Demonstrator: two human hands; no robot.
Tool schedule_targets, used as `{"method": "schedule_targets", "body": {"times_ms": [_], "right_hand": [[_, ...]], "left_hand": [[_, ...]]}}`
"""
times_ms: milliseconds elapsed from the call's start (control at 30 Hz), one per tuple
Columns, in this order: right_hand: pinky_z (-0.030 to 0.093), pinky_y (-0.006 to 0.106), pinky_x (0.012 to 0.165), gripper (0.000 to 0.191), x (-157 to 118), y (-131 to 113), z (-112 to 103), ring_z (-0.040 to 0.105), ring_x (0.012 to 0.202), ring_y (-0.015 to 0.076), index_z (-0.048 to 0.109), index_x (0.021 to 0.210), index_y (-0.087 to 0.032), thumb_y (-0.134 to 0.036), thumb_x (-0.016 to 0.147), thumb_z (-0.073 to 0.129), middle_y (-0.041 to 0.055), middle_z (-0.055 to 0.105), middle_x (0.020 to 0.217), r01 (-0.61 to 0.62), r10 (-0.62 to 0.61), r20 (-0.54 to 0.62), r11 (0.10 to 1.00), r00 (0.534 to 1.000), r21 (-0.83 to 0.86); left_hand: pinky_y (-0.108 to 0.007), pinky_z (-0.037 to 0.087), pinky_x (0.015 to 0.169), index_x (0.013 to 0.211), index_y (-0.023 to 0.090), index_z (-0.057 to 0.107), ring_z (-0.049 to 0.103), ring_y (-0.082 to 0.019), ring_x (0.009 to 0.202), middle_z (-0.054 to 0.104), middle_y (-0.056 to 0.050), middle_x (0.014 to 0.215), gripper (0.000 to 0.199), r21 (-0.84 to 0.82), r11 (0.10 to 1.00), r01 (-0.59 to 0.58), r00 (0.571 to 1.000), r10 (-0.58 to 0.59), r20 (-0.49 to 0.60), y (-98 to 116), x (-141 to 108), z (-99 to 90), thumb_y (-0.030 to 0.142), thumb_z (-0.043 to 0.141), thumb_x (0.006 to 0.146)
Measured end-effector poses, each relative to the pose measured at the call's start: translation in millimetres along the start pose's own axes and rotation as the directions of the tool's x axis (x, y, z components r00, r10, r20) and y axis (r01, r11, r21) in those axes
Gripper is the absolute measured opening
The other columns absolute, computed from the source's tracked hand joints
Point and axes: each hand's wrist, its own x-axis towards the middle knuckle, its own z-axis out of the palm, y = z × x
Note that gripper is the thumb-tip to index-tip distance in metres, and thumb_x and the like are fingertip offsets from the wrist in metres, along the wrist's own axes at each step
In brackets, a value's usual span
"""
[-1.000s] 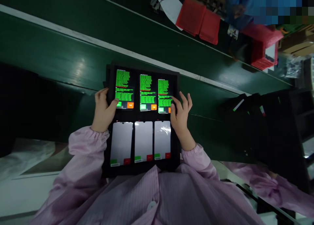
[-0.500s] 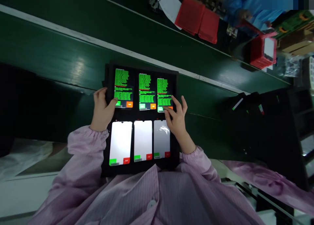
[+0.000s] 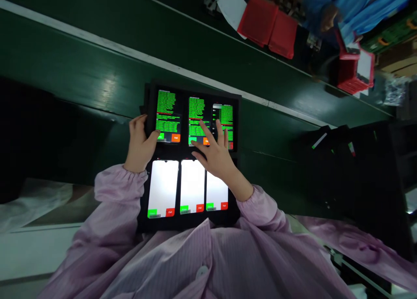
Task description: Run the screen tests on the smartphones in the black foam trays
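Note:
A black tray (image 3: 192, 153) holds several smartphones in two rows. In the upper row, a left phone (image 3: 167, 116), a middle phone (image 3: 196, 110) and a right phone (image 3: 226, 112) show green text on black. The lower row has a left phone (image 3: 163, 184), a middle phone (image 3: 192, 184) and a right phone (image 3: 216, 192) with white screens. My left hand (image 3: 141, 144) grips the tray's left edge, its thumb by the upper left phone's green button. My right hand (image 3: 216, 155) holds nothing; its fingers spread, one fingertip is at the upper middle phone's green button.
Beneath the tray runs a green workbench (image 3: 107, 60) with a pale strip along it. Red sleeves (image 3: 260, 21) and a red stack (image 3: 355, 75) lie across from me. A co-worker's blue sleeve (image 3: 368, 8) is at top right. Black trays (image 3: 339, 168) stand on the right.
My right hand has moved left from the upper right phone to the upper middle phone. The upper right screen has changed, and the lower right screen has turned from grey to white.

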Motion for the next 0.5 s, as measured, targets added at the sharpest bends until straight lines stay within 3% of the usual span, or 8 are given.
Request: {"method": "schedule_targets", "body": {"times_ms": [200, 367, 500], "right_hand": [[0.025, 0.076, 0.133, 0.028, 0.8, 16.6, -4.3, 0.018, 0.171, 0.0392, 0.075, 0.131, -0.036, -0.042, 0.108, 0.060, 0.0010, 0.048, 0.174, -0.011, 0.014, -0.104, 0.999, 0.995, 0.035], [0.032, 0.071, 0.132, 0.031, -3.8, 31.9, -3.5, 0.026, 0.168, 0.0380, 0.074, 0.133, -0.033, -0.038, 0.109, 0.056, 0.0059, 0.057, 0.164, -0.015, 0.030, -0.230, 0.998, 0.973, 0.067], [0.035, 0.068, 0.130, 0.031, -4.4, 33.6, -1.1, 0.033, 0.165, 0.0374, 0.075, 0.130, -0.031, -0.037, 0.110, 0.051, 0.0067, 0.062, 0.157, -0.023, 0.038, -0.277, 0.998, 0.960, 0.058]], "left_hand": [[-0.049, 0.035, 0.134, 0.130, 0.026, 0.061, 0.047, -0.032, 0.152, 0.056, -0.014, 0.140, 0.052, -0.010, 0.999, -0.034, 0.999, 0.034, -0.023, -6.1, -0.8, 5.6, 0.028, 0.067, 0.078], [-0.047, 0.039, 0.131, 0.132, 0.030, 0.065, 0.046, -0.031, 0.153, 0.057, -0.011, 0.142, 0.054, -0.061, 0.998, 0.008, 1.000, -0.008, 0.000, -10.1, -0.5, 4.9, 0.031, 0.065, 0.077], [-0.045, 0.040, 0.132, 0.132, 0.025, 0.067, 0.045, -0.030, 0.155, 0.059, -0.012, 0.143, 0.059, -0.110, 0.993, 0.046, 0.999, -0.045, 0.013, -10.4, 0.9, -0.3, 0.025, 0.056, 0.074]]}}
